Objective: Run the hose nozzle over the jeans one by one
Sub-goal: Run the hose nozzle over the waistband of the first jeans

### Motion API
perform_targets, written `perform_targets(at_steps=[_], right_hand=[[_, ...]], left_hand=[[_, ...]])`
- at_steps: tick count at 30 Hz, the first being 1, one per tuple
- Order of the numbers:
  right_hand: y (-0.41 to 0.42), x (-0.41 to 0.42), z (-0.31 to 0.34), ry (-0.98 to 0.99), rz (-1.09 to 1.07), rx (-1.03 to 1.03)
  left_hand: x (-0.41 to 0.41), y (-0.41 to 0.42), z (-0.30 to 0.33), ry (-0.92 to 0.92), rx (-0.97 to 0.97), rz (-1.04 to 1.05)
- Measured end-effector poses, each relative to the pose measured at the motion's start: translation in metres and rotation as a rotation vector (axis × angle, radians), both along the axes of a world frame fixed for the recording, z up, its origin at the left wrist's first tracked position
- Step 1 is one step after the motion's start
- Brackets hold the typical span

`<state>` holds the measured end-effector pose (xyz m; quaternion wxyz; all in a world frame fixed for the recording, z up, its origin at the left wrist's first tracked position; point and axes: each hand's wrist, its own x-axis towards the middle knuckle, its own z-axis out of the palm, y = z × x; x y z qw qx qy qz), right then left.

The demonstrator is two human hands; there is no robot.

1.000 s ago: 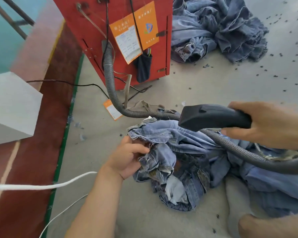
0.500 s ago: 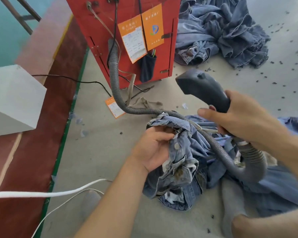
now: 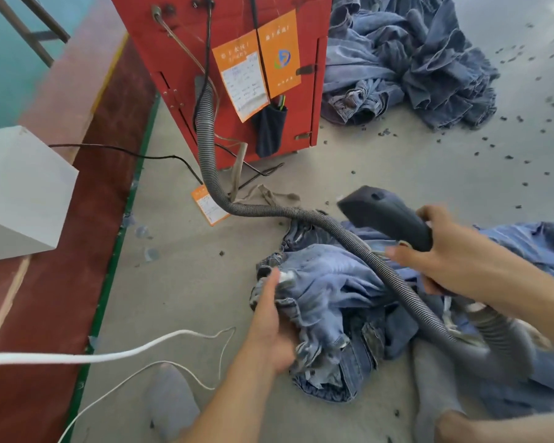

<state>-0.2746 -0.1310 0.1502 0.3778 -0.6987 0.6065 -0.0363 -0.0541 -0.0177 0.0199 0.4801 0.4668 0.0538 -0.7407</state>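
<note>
— While the person grips the dark grey plastic hose nozzle [image 3: 387, 215] in the right hand [image 3: 454, 260], how far along would you say this is?

— Hard to call, and only a judgement. The biggest clue is the large heap of crumpled blue jeans [image 3: 410, 59] at the far edge of the grey concrete floor [image 3: 397, 167], right of the red metal machine cabinet [image 3: 224, 75]; I cannot tell whether that heap is finished or waiting. Nearer, a smaller rumpled pile of blue denim jeans [image 3: 333, 302] lies under the hands, with more denim spread toward the floor's right edge.

— And the hands?

— The right one is closed around the nozzle's handle, the head raised just above the near pile, not touching it. The left hand [image 3: 274, 327] clutches a bunched fold of the near jeans. The ribbed grey hose [image 3: 301, 215] runs from the cabinet across that pile.

— So this pair seems in hand, not done?

— Likely.

— Any writing?

— Two orange paper tags [image 3: 259, 62] hang on the cabinet: one carries a round blue-green logo, the other a white form. A third orange tag [image 3: 207, 204] lies by the cabinet's foot. The characters are too small to read.
</note>
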Motion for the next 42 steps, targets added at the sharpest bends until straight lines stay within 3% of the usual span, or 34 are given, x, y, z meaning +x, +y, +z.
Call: perform_targets(at_steps=[2,5,7,13,15,18,24,26,31,33,36,38,42], right_hand=[[-0.012,-0.016,-0.004,0.085,0.057,-0.008],[-0.033,-0.032,-0.003,0.273,0.330,-0.058],[-0.040,-0.033,-0.004,0.328,0.462,-0.079],[-0.032,-0.001,-0.028,0.412,0.564,-0.234],[-0.031,0.004,-0.033,0.415,0.574,-0.233],[-0.031,0.002,-0.036,0.412,0.589,-0.211],[-0.036,-0.015,-0.041,0.389,0.596,-0.194],[-0.038,-0.019,-0.044,0.405,0.606,-0.205],[-0.037,-0.016,-0.051,0.419,0.629,-0.236],[-0.035,-0.017,-0.048,0.384,0.607,-0.249],[-0.032,-0.016,-0.039,0.323,0.594,-0.254],[-0.030,-0.016,-0.034,0.295,0.578,-0.246],[-0.031,-0.023,-0.033,0.263,0.540,-0.242]], left_hand=[[0.016,0.016,-0.018,-0.118,0.085,-0.031],[0.039,0.032,-0.036,-0.318,0.085,-0.077],[0.051,0.035,-0.035,-0.322,0.057,-0.048],[0.069,0.033,-0.032,0.099,-0.040,0.202],[0.072,0.034,-0.032,0.223,-0.065,0.160],[0.067,0.025,-0.028,0.321,-0.118,-0.068],[0.053,-0.002,-0.035,-0.294,0.188,-0.223],[0.057,0.001,-0.037,-0.321,0.168,-0.178],[0.052,-0.001,-0.040,-0.096,0.145,0.001],[0.038,-0.011,-0.036,-0.185,0.165,-0.087],[0.015,-0.017,-0.041,-0.545,0.302,-0.289],[0.009,-0.016,-0.049,-0.668,0.362,-0.340],[0.011,-0.012,-0.055,-0.542,0.424,-0.494]])
